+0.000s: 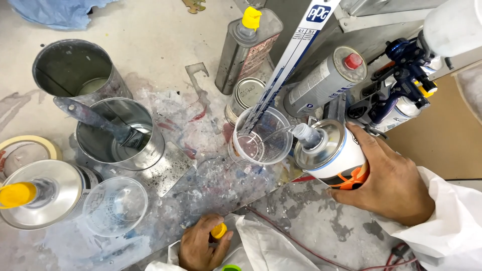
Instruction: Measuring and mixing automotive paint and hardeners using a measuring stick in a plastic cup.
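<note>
Tilted can pouring into a clear cup on a paint-spattered bench (165, 65).

The white and orange metal can (335, 158), gripped round its body by the right hand (391, 183) with fingers wrapped tight, lies tipped with its long axis running right to left, spout aimed left into the clear mixing cup (263, 136), where a measuring stick (288, 62) stands. The left hand (201, 246), fingers curled, pinches a small yellow cap (219, 231).

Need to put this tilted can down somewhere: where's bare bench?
Bare bench lies top centre, between the tall open tin and the yellow-capped can. Another patch lies between the left hand and right hand. Around the mixing cup and spray gun it is crowded.
</note>
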